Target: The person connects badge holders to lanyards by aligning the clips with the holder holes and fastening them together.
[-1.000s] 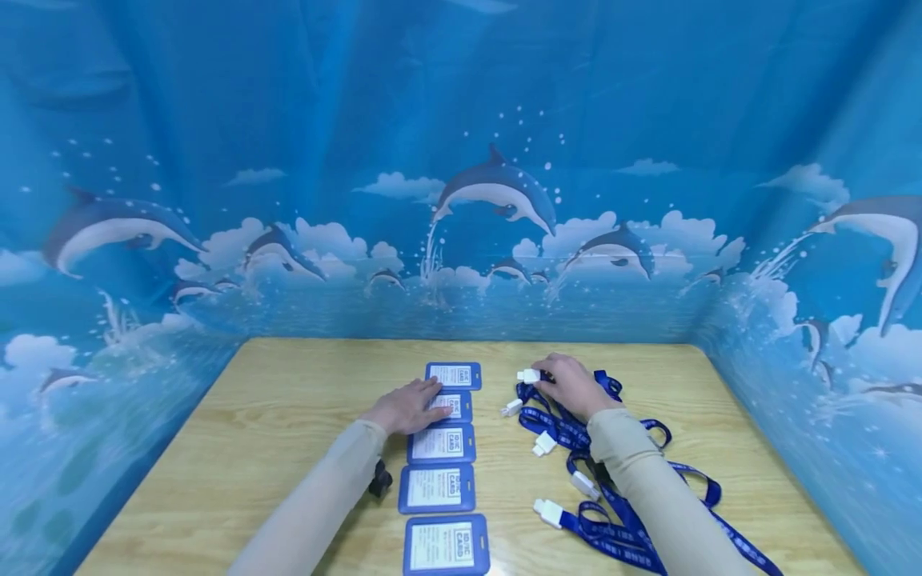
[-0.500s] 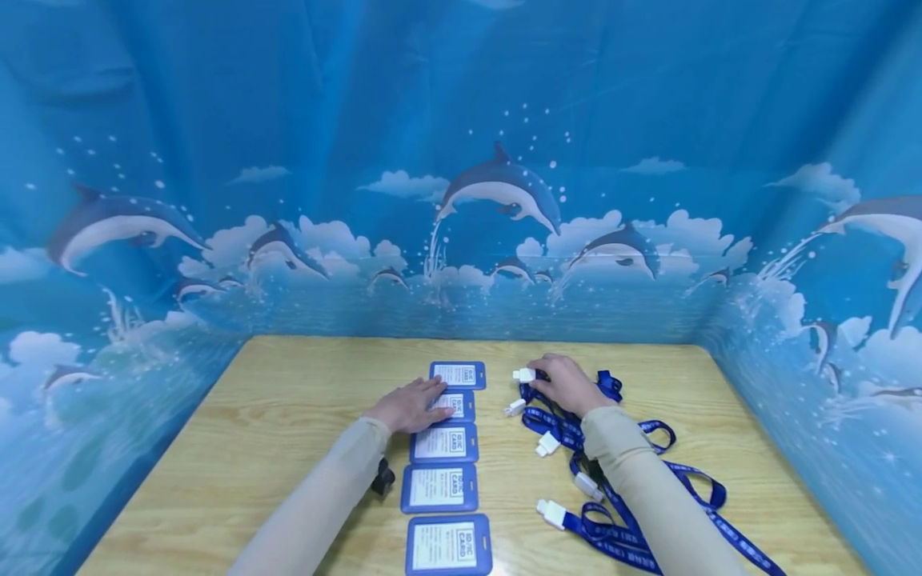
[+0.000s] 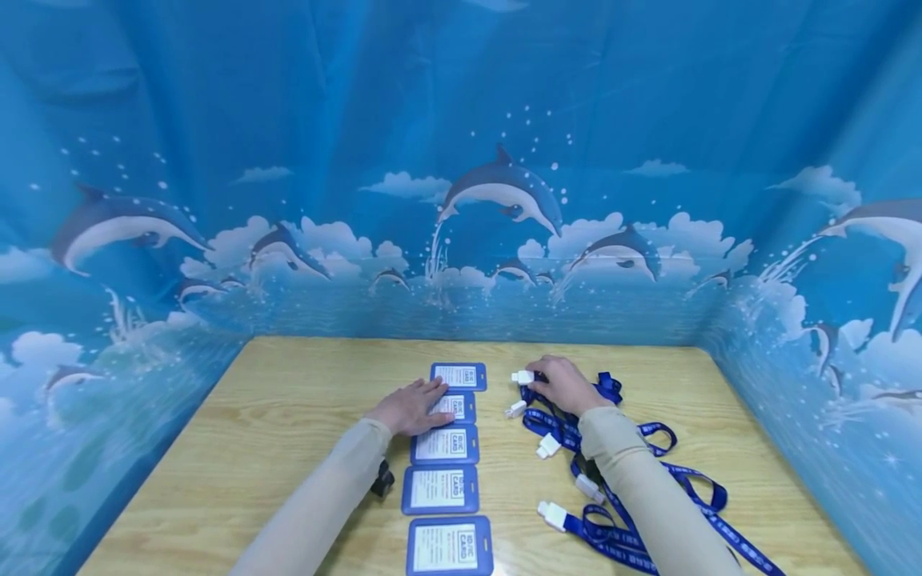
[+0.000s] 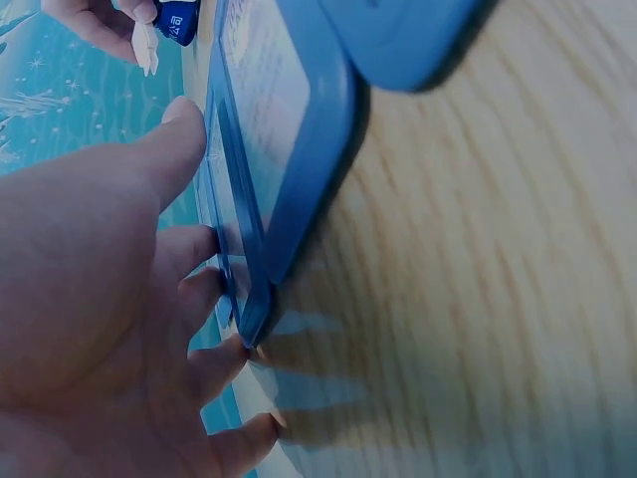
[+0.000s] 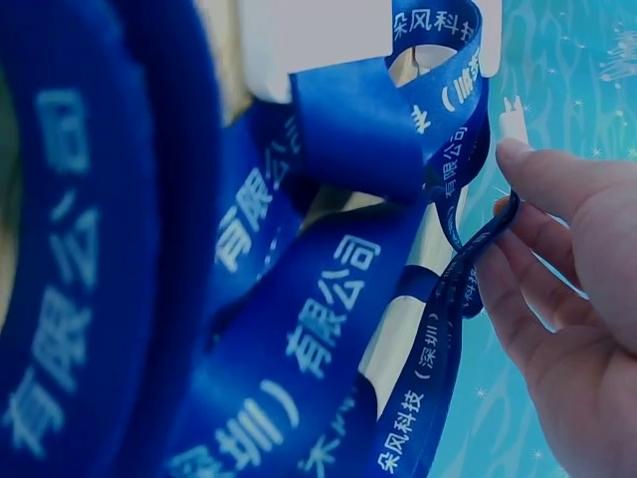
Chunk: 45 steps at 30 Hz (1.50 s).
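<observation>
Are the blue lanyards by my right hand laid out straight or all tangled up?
Tangled: the blue lanyards lie in overlapping loops on the wooden table, white clips sticking out at several spots, under the right hand.

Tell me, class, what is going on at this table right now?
A person sits at a wooden table with a column of five blue ID card holders down the middle. The left hand rests flat on the second holder from the far end, fingers at its edge. The right hand pinches the end of one blue lanyard by its white clip, at the far end of a tangled pile of lanyards on the right.
</observation>
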{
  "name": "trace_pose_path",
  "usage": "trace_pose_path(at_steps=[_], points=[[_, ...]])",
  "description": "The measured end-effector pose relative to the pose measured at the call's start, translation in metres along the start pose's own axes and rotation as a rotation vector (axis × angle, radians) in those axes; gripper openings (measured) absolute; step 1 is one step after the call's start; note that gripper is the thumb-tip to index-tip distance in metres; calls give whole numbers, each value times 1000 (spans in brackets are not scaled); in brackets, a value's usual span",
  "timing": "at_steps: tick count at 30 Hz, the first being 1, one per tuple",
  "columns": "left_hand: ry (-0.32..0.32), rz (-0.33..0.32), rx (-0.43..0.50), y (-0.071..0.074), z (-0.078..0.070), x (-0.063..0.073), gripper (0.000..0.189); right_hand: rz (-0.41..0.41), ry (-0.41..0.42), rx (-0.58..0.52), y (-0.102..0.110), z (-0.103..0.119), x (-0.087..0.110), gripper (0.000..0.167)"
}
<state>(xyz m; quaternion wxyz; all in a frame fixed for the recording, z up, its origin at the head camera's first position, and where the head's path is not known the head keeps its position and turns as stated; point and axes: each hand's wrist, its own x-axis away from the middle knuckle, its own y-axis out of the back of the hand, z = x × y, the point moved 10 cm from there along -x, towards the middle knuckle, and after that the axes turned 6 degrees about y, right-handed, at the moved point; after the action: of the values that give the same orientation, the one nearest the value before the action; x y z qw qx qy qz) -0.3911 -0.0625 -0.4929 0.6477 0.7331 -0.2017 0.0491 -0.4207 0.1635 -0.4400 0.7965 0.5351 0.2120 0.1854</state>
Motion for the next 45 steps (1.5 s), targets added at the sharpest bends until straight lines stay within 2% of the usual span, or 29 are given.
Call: trace_pose_path(at_steps=[6, 15, 22, 26, 32, 45], points=[[20, 6, -14, -2, 1, -1, 76, 9, -34, -15, -5, -4, -6, 32], [52, 16, -27, -3, 2, -1, 78, 10, -56, -26, -8, -11, -5, 33], [40, 13, -19, 0, 1, -2, 79, -12, -54, -14, -5, -4, -9, 35], [41, 21, -22, -1, 0, -2, 78, 2, -42, -1, -8, 0, -12, 34], [39, 33, -33, 0, 1, -3, 78, 38, -51, -8, -16, -5, -11, 32], [16, 36, -81, 1, -1, -5, 76, 44, -65, 16, -22, -10, -17, 30]])
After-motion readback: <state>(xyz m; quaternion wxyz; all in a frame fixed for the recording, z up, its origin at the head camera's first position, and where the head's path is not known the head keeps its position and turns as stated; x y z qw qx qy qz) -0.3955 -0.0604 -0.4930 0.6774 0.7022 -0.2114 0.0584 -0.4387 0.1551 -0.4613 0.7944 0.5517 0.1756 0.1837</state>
